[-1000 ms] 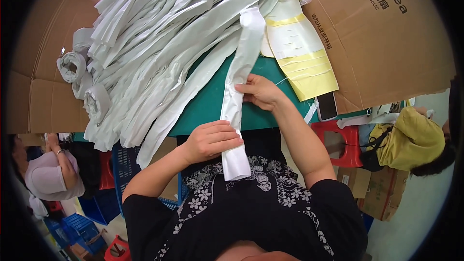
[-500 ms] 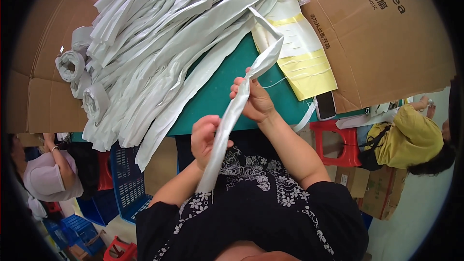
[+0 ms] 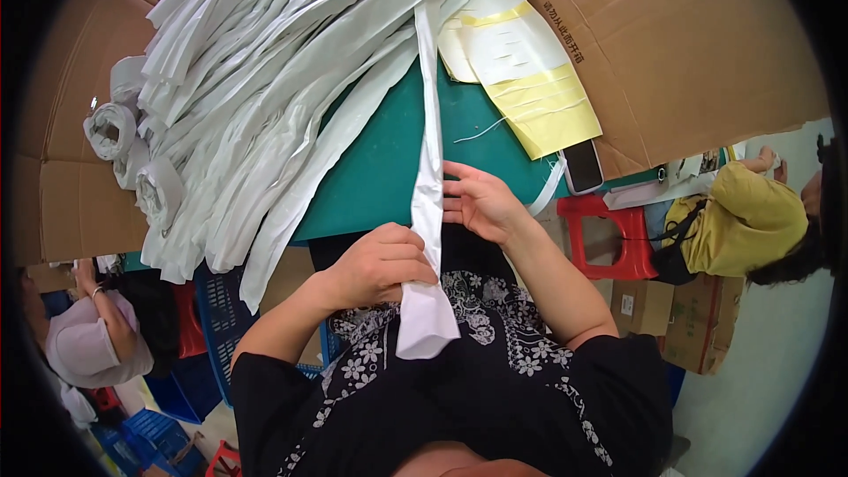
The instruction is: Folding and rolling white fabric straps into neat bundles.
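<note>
A long, narrow strip of white folded plastic (image 3: 429, 137) stretches from the pile toward my body, its wider, flattened end hanging over my black shirt. Near that end my left hand (image 3: 382, 263) is closed on the strip, fingers wrapped over its edge. My right hand (image 3: 484, 203) lies against the strip's right side, its fingers stretched out and apart, with the fingertips partly behind the plastic. A thick pile of similar white strips (image 3: 265, 115) covers the left and far part of the green table (image 3: 371, 190).
White rolls (image 3: 110, 131) sit at the pile's left edge. White and yellow sheets (image 3: 548, 110) and a phone (image 3: 583, 166) lie to the right. Cardboard (image 3: 689, 62) flanks the table. Red stools (image 3: 609, 234), a blue crate (image 3: 221, 309) and two other people are nearby.
My left hand has gone from loosely spread to closed around the strip. My right hand has moved down and right, its fingers loosened. The strip is straighter and more upright.
</note>
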A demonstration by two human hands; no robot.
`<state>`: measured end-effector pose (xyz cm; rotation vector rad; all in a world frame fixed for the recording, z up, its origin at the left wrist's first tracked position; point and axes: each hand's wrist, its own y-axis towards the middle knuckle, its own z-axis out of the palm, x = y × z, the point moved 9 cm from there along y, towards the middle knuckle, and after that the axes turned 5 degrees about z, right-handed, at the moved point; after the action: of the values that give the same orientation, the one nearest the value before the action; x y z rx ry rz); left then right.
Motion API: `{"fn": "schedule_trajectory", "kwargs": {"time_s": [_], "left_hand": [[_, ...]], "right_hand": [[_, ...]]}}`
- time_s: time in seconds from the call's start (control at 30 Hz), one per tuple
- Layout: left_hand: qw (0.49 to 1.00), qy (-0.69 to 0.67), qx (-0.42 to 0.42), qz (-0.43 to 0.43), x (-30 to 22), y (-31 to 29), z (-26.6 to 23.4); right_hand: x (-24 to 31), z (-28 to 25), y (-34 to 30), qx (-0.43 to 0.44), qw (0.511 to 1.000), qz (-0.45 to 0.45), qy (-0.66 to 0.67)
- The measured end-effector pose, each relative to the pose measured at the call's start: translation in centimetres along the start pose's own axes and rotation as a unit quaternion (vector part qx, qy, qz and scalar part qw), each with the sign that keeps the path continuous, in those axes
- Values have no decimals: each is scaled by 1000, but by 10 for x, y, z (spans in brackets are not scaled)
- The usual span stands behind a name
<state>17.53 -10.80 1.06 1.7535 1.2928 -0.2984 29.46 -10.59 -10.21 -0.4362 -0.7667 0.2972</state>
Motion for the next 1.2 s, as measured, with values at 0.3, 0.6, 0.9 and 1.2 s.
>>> {"fn": "schedule_trajectory", "kwargs": {"time_s": [0.3,0.6,0.9,1.2], "left_hand": [[989,-3,-143,24,-19,-8,2],[712,-388,-331,-483,80,-70,17],[616,-439,-199,-624,118,-42,14],[602,-421,-167,-658,150,-23,25]], "right_hand": [[9,35,17,48,998,31,-37],[14,27,28,54,981,-98,-156],[56,23,11,127,909,-146,-368],[80,27,5,32,689,-222,-689]]}}
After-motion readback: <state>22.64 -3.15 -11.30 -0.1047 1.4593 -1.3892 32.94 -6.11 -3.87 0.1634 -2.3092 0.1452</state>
